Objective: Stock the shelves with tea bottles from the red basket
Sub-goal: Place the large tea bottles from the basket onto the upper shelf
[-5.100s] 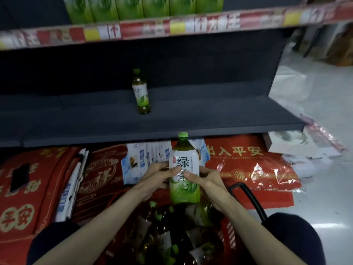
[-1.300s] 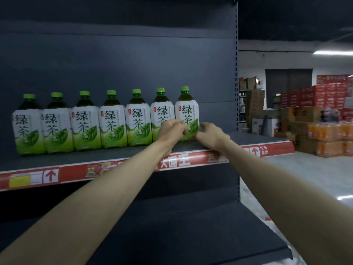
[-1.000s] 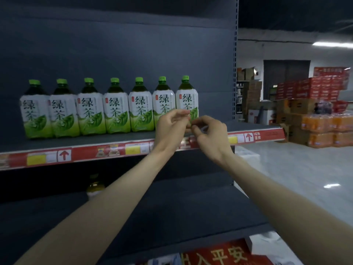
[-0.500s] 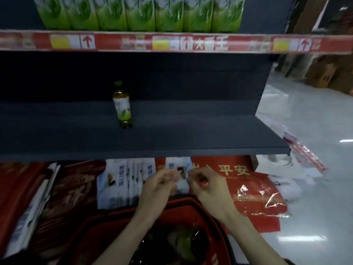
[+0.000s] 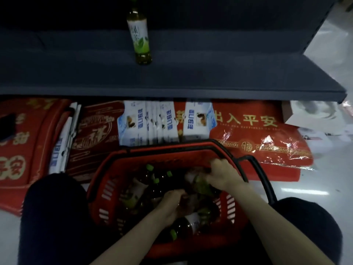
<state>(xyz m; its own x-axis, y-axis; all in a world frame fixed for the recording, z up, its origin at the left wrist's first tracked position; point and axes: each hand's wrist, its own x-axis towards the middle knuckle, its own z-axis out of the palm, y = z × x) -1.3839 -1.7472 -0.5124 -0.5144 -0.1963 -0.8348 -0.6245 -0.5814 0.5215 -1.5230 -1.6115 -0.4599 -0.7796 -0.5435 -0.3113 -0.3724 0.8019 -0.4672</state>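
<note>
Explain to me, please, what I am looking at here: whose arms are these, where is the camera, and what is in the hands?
No machine here: a person works with bare hands, and one camera on the head looks down at them. Both hands reach into the red basket, which holds tea bottles. The fingers of the right hand curl round one bottle. The left hand lies among the bottles; it is too dark to tell whether it grips one. Above, a single small bottle stands upright on the dark shelf.
</note>
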